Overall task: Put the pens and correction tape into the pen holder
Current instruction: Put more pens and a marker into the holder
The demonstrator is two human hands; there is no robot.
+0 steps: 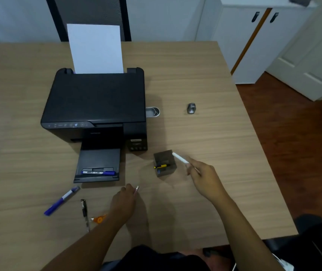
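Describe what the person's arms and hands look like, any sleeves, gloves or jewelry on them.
Both arms are bare from the bottom edge of the frame to the fingertips: no sleeves reach the forearms. The left hand and the right hand wear no gloves, and no watch, bracelet or ring is visible, though the picture is soft. Dark clothing shows at the bottom edge.

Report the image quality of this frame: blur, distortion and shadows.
Head view: wide-angle lens bows the table edges; the whole frame is soft, and the printer panel markings are unreadable. The white pen in the right hand and the pen tip at the left hand are smeared. Soft shadows lie beside both arms; no harsh glare.
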